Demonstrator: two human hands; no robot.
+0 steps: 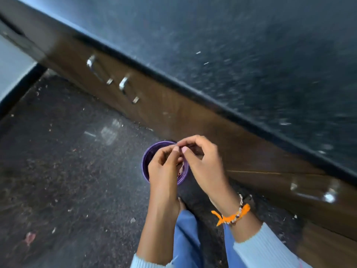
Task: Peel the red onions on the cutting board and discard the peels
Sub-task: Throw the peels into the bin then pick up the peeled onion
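Overhead, blurred view: both hands held above a purple bin on the floor.
Landmark: purple bin (145, 161), round and open-topped, standing on the dark speckled floor (67, 171) close to the cabinet front.
Left hand (164, 167): directly over the bin, fingers curled, thumb and forefinger pinched together at the tips; what they pinch is too small and blurred to name.
Right hand (202, 163): over the bin's right side, fingers curled, fingertips meeting those of the left hand above the bin's far rim.
Peels: a pale pinkish scrap (181, 168) shows between the two hands, inside the bin opening; cannot tell whether it is held or lying in the bin.
Onions, cutting board: not in view.
Wrist: orange thread and bead bracelet (234, 214) on the right wrist, nearer the camera than the bin.
Sleeves: light blue, at both forearms.
Cabinet (183, 113): brown wood front behind and right of the bin, metal handles (123, 85) up and left of it.
Counter (251, 55): dark speckled top above the cabinet.
Floor litter: small scraps left of the bin.
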